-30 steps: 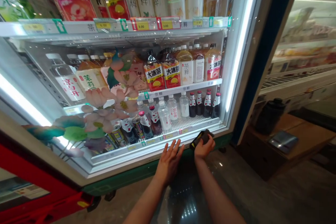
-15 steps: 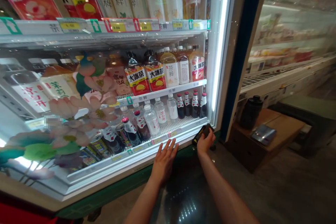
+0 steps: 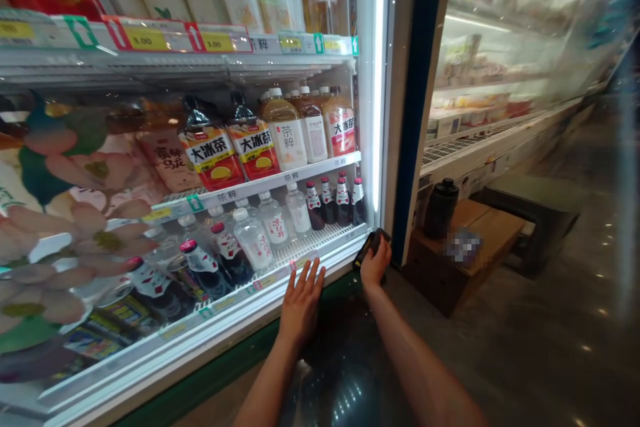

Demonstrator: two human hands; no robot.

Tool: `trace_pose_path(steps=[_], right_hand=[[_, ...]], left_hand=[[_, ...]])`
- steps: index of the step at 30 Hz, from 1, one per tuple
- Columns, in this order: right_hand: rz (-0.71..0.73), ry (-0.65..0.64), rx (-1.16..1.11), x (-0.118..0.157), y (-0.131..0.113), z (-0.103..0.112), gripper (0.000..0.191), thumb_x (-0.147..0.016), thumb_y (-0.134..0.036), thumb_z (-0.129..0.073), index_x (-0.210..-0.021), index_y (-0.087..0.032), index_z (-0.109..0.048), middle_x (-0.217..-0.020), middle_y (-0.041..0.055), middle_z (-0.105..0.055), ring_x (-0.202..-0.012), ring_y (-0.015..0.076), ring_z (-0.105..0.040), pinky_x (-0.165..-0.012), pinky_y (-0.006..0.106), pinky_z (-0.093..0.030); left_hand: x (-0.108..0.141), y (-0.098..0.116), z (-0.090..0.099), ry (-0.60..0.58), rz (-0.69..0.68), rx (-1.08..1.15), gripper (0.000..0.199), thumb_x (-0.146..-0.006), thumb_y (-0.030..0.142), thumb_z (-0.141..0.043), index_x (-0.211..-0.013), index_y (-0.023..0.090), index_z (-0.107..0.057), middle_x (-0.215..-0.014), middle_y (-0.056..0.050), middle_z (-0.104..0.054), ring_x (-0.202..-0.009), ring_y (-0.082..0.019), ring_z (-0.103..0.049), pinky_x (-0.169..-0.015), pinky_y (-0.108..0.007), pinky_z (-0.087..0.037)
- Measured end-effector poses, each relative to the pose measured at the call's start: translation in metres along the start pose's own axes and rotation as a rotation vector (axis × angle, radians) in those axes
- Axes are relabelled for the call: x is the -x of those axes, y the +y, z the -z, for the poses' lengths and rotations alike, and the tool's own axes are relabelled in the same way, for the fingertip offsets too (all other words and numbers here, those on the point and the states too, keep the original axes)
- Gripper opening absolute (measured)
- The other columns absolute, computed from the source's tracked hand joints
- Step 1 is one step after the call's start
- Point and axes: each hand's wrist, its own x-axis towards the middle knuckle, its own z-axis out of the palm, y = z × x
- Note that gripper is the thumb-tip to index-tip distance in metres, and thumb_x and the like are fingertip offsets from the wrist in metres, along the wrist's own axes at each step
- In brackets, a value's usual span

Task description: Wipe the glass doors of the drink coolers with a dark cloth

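Fingers spread, my left hand [image 3: 301,300] lies on the lower frame of the glass-fronted drinks fridge [image 3: 210,340]. My right hand [image 3: 376,263] is closed around a compact black tool with yellow marks [image 3: 367,248], held against the fridge's lower right corner. Its exact kind is hard to make out, and my fingers cover part of it. Behind the glass near my hands stand dark bottles with red caps [image 3: 343,203] and clear water bottles [image 3: 254,240].
Tea bottles [image 3: 287,130] fill the shelf above. At right, a cardboard box [image 3: 480,240] on the floor bears a black flask [image 3: 441,207] and a blurred item. Beyond it is another lit chiller [image 3: 480,100]. Lotus decorations [image 3: 90,213] cover the glass at left.
The view has turned right and nearer, so the fridge shifts left in the picture. Both hands keep their places on the lower frame, the right one still holding the black tool.
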Motion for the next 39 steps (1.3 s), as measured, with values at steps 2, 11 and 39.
trace_pose_path(steps=[2, 11, 39], right_hand=[[-0.031, 0.019, -0.003, 0.014, 0.001, -0.004, 0.061, -0.086, -0.017, -0.043, -0.147, -0.015, -0.047, -0.119, 0.0176, -0.055, -0.116, 0.0314, -0.055, -0.103, 0.049, -0.042], [-0.145, 0.007, -0.029, -0.04, 0.02, -0.019, 0.063, -0.085, -0.019, -0.044, -0.148, -0.02, -0.053, -0.123, 0.0137, -0.053, -0.118, 0.0298, -0.055, -0.11, 0.048, -0.036], [-0.336, -0.099, -0.08, 0.029, 0.026, -0.007, 0.063, -0.079, -0.019, -0.053, -0.142, -0.014, -0.059, -0.134, 0.0182, -0.057, -0.124, 0.031, -0.056, -0.113, 0.047, -0.041]], left_hand=[[-0.002, 0.004, -0.003, -0.005, -0.006, -0.004, 0.089, -0.078, 0.0, -0.047, -0.162, 0.022, -0.026, -0.167, -0.007, -0.028, -0.156, -0.027, -0.022, -0.128, -0.054, -0.022], [-0.008, 0.016, -0.008, -0.027, -0.001, 0.04, 0.085, -0.079, 0.002, -0.05, -0.16, 0.022, -0.031, -0.167, -0.005, -0.029, -0.157, -0.026, -0.021, -0.128, -0.053, -0.024], [-0.003, 0.013, -0.005, -0.034, -0.01, -0.003, 0.075, -0.086, 0.005, -0.049, -0.158, 0.018, -0.035, -0.166, -0.006, -0.031, -0.156, -0.027, -0.022, -0.127, -0.053, -0.023]])
